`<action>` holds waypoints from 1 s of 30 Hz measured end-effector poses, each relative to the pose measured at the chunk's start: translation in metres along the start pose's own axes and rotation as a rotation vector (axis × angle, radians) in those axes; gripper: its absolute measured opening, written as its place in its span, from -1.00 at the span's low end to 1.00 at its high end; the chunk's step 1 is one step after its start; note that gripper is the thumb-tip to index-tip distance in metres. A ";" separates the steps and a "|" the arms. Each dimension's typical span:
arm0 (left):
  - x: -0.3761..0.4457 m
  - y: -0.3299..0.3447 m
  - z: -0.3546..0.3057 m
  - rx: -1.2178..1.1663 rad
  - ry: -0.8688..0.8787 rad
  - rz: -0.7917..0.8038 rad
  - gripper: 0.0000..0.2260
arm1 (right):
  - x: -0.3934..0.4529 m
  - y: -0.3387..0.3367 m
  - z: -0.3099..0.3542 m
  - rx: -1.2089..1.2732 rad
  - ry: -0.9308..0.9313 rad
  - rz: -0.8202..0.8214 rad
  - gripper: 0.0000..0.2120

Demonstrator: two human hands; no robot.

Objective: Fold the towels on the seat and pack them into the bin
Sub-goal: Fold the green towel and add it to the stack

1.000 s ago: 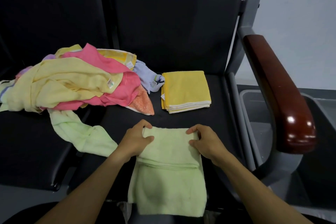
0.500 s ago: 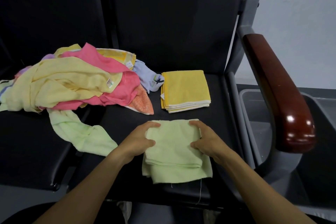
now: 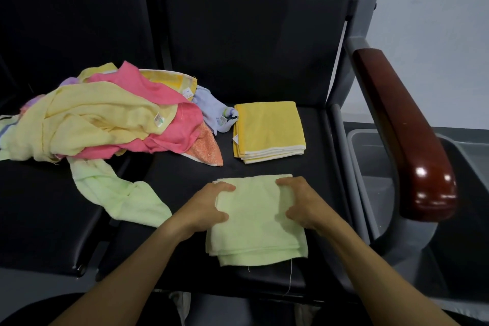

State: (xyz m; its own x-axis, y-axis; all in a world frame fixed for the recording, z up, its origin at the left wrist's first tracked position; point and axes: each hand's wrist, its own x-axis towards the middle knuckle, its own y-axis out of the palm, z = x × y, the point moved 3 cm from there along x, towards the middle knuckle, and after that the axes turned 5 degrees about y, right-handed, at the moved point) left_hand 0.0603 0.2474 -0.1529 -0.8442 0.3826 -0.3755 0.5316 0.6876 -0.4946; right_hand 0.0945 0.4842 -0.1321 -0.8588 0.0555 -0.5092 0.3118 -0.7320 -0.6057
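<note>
Lying on the black seat (image 3: 185,180), the folded green towel (image 3: 258,225) sits between both grips, the left hand (image 3: 209,209) pinching its left edge and the right hand (image 3: 301,205) curled over its right edge.

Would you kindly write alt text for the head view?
Both hands, left and right, grip a folded green towel on a black seat. Behind it lie a folded yellow towel and a loose towel pile; a grey bin stands right.
</note>
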 end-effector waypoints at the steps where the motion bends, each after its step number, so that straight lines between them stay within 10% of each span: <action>1: 0.000 0.001 -0.002 0.073 -0.003 0.001 -0.43 | -0.001 0.000 0.001 -0.043 0.011 0.003 -0.36; 7: 0.001 -0.002 -0.027 0.608 0.103 -0.392 -0.61 | -0.006 0.015 0.022 -0.421 -0.184 -0.427 -0.51; 11: 0.009 0.041 -0.024 0.678 0.209 -0.246 -0.53 | -0.001 0.058 0.026 -0.497 -0.374 -0.235 -0.49; 20: 0.014 0.050 0.013 0.733 0.012 -0.119 0.06 | 0.017 0.051 -0.017 -0.641 -0.073 -0.234 -0.27; 26: 0.014 0.016 -0.012 0.755 0.026 -0.219 -0.57 | 0.014 0.025 0.009 -0.522 -0.120 -0.307 -0.52; 30: 0.014 0.004 -0.004 0.772 -0.064 -0.177 -0.55 | 0.015 0.014 0.008 -0.539 -0.093 -0.328 -0.62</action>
State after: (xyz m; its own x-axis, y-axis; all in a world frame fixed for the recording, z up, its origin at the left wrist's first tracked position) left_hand 0.0505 0.2579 -0.1566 -0.9275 0.2549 -0.2735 0.3075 0.1039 -0.9458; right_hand 0.0830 0.4690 -0.1433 -0.9684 0.1423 -0.2046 0.1665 -0.2415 -0.9560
